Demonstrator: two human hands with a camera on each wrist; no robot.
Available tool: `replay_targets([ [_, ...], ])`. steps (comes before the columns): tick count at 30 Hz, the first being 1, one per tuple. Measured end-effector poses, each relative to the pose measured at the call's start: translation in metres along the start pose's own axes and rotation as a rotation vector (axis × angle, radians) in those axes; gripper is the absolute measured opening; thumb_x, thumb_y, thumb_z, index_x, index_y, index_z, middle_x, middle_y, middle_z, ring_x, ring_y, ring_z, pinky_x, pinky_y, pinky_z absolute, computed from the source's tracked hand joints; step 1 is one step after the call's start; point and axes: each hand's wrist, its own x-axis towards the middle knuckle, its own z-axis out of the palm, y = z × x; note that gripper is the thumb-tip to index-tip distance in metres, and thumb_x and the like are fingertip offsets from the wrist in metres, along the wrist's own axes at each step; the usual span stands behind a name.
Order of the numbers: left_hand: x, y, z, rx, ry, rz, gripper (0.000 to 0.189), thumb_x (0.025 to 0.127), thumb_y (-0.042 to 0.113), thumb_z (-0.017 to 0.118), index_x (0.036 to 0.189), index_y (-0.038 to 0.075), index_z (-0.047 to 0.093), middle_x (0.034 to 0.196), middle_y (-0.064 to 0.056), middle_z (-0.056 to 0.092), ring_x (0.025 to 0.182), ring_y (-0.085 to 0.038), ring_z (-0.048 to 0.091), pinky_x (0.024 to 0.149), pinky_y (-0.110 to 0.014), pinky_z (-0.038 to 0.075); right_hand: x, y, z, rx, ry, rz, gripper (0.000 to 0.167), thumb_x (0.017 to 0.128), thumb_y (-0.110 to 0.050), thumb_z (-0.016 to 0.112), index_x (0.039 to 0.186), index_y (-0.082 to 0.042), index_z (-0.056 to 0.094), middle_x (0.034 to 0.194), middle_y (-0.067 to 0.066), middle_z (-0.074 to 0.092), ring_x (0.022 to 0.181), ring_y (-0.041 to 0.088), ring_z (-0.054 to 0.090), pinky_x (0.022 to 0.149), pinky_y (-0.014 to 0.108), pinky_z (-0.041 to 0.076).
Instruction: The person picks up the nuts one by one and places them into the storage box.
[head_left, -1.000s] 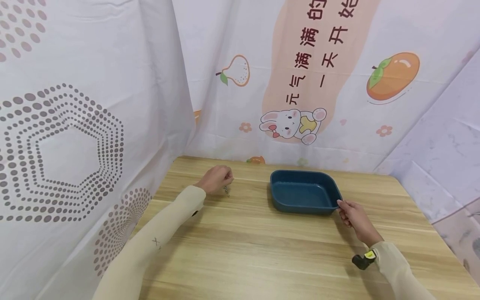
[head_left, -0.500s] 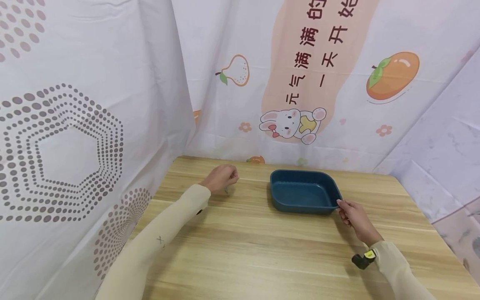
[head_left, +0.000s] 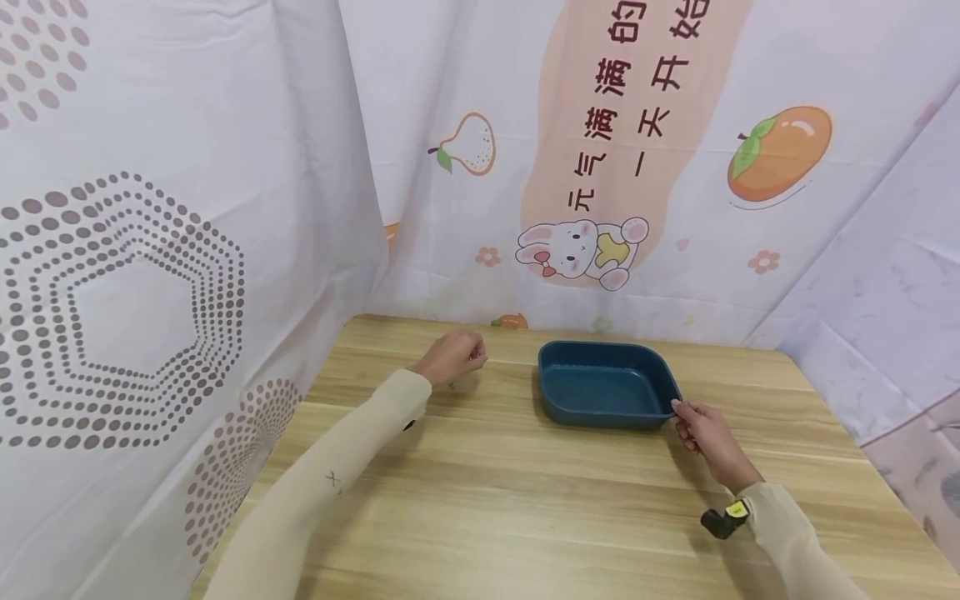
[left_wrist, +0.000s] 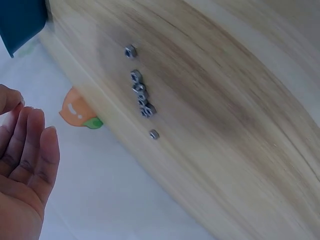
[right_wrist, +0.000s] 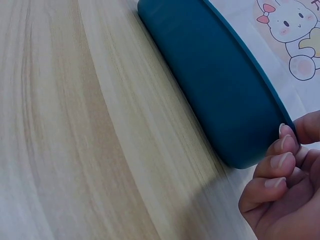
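Observation:
My right hand pinches the near right corner of a dark blue-green rectangular tray between thumb and fingers. In the right wrist view, the thumb lies over the rim of the tray. My left hand hovers over the table, left of the tray. The left wrist view shows the left hand with the thumb tip against a fingertip; anything between them is hidden. Several small metal nuts lie in a loose row on the wood. From the head view those nuts are mostly hidden beside the left wrist.
A wood-grain table carries the tray and nuts. Printed white curtains hang along its far edge and left side, with a pale curtain on the right. A small black device is strapped at the right wrist.
My left hand has moved right, away from the row of nuts and closer to the tray, its fingers still drawn together. The right hand keeps its grip and the tray stays put.

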Motion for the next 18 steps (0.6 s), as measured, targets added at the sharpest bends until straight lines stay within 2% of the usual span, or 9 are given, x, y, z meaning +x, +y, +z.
replay_targets([
  [11, 0.006, 0.013, 0.001, -0.017, 0.004, 0.031, 0.010, 0.099, 0.015, 0.067, 0.089, 0.012, 0.069, 0.084, 0.004, 0.066, 0.072, -0.009, 0.059, 0.068, -0.026, 0.052, -0.001, 0.000, 0.001, -0.003, 0.003, -0.014, 0.044, 0.111, -0.037, 0.045, 0.094, 0.001, 0.058, 0.071, -0.002, 0.046, 0.056, 0.010, 0.041, 0.051, 0.025, 0.036],
  [18, 0.010, 0.021, 0.003, 0.014, 0.012, 0.078, 0.009, 0.098, 0.013, 0.068, 0.089, 0.010, 0.069, 0.086, 0.002, 0.068, 0.076, -0.009, 0.060, 0.071, -0.026, 0.053, -0.002, -0.001, 0.001, -0.002, 0.008, -0.013, 0.044, 0.111, -0.036, 0.044, 0.094, 0.001, 0.058, 0.070, -0.002, 0.046, 0.056, 0.010, 0.041, 0.051, 0.025, 0.036],
])
